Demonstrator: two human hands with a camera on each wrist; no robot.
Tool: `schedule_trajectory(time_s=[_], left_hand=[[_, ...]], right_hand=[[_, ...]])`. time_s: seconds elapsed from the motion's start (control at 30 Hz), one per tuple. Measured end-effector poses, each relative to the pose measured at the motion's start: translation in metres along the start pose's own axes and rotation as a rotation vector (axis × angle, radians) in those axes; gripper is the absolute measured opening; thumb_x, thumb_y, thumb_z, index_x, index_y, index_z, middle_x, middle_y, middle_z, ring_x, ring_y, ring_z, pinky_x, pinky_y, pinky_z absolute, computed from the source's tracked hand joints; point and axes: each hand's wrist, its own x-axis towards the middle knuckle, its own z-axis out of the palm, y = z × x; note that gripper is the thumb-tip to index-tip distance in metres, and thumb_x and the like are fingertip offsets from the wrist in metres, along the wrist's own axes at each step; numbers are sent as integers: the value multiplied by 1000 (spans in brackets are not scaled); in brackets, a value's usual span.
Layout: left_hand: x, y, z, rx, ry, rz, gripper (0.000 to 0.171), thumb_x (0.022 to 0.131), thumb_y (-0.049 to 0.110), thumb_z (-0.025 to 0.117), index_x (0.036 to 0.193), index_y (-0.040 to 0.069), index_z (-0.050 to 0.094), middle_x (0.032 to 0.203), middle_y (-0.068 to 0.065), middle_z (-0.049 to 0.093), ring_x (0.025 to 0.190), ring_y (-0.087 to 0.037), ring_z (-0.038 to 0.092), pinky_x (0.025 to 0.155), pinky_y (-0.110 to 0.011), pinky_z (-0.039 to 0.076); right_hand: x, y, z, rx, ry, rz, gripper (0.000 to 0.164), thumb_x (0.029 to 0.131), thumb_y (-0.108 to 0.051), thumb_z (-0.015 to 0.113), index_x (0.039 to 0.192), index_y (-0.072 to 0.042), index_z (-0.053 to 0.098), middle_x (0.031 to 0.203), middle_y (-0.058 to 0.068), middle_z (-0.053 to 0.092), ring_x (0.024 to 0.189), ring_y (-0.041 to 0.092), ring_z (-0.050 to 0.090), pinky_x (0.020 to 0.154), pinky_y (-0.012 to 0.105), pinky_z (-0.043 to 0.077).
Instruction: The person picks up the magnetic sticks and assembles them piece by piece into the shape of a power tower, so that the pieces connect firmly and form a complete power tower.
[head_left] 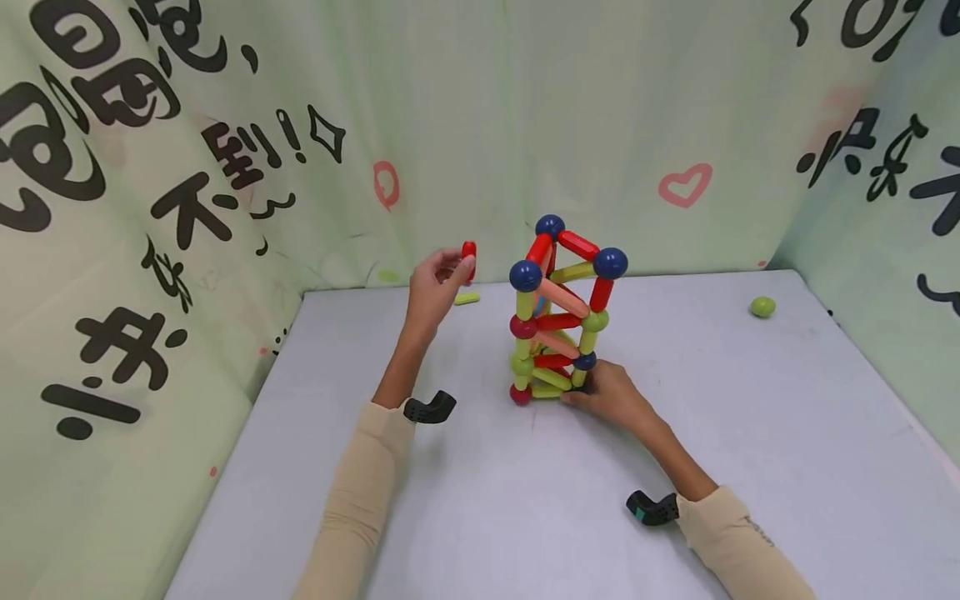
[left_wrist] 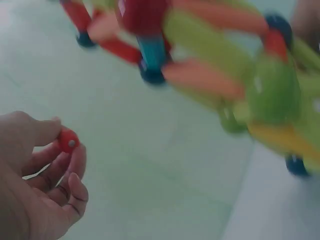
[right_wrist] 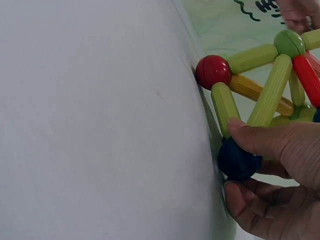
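Observation:
A tower of magnetic rods and balls (head_left: pixel 558 321) stands upright on the table, with dark blue balls at its top corners. My left hand (head_left: pixel 438 287) is raised to the left of the tower, apart from it. It pinches a short red magnetic rod (head_left: pixel 468 260) between thumb and fingers; the rod's round metal end shows in the left wrist view. At the tower's base my right hand (head_left: pixel 617 398) grips a dark blue ball (right_wrist: pixel 240 159) at the near right corner. Yellow-green rods run from that ball to a red ball (right_wrist: pixel 213 72) and a green ball (right_wrist: pixel 289 44).
A loose yellow-green rod (head_left: pixel 467 298) lies near the table's back edge, behind the left hand. On the right part of the white table (head_left: pixel 750 400) sits a single green ball (head_left: pixel 762 307). A pale green curtain (head_left: pixel 465 125) with writing hangs behind and beside the table.

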Motion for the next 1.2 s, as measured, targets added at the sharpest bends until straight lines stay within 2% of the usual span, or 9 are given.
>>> schedule_trajectory(time_s=[0.1,0.2,0.33,0.4,0.53,0.73,0.83,1.0,1.2], left_hand=[[-13,46,8,-236,20,103,35,95,26,65,122,5,61,109,-14,66,93,-20,63,75,-22,51],[-24,76,15,-330,14,211,33,95,17,64,124,2,59,112,-16,64,97,-19,63,80,-24,53],[-29,88,22,-227,-1,336,34,94,12,64,125,0,59,114,-18,65,104,-21,63,87,-33,52],[-30,87,25,-156,6,379,35,94,12,64,126,0,59,114,-18,66,106,-23,62,87,-36,51],[-32,84,28,-63,15,437,37,95,13,63,130,1,59,114,-17,67,106,-24,62,84,-34,52],[-37,85,31,111,-3,575,34,92,13,67,123,0,66,107,-15,64,100,-22,59,77,-26,52],[-39,88,33,250,-10,628,31,89,14,72,118,4,70,108,-14,59,105,-23,54,80,-26,51],[-42,91,37,475,-31,679,28,88,21,72,114,11,74,113,-12,53,114,-25,46,84,-28,49],[-44,91,39,529,-37,683,29,87,22,73,114,12,74,114,-12,50,114,-24,46,84,-28,51]], right_hand=[[-1,-7,0,2,-27,10,42,81,-21,81,110,1,61,88,10,69,78,19,59,67,28,49],[-1,-11,-9,7,-136,25,46,83,-27,79,113,3,60,94,13,69,85,22,61,72,32,53],[0,-19,-35,23,-276,25,61,87,-33,74,128,5,52,113,20,66,103,31,63,84,41,57],[0,-26,-50,31,-263,5,66,89,-35,72,134,6,47,120,23,63,109,35,62,87,45,56],[-1,-47,-79,54,-70,-58,68,92,-34,67,143,2,40,127,23,59,112,36,61,88,46,56],[-2,-78,-97,149,367,-280,52,93,-10,66,142,-6,47,123,16,61,104,18,62,82,12,48],[3,-89,-96,230,518,-376,49,91,0,64,139,-5,51,120,17,62,102,9,59,82,9,46],[10,-101,-89,351,631,-417,44,90,5,63,133,-2,57,113,17,64,100,6,57,81,13,47],[9,-104,-82,376,660,-400,43,90,4,63,132,-2,57,109,16,64,97,7,57,81,13,47]])
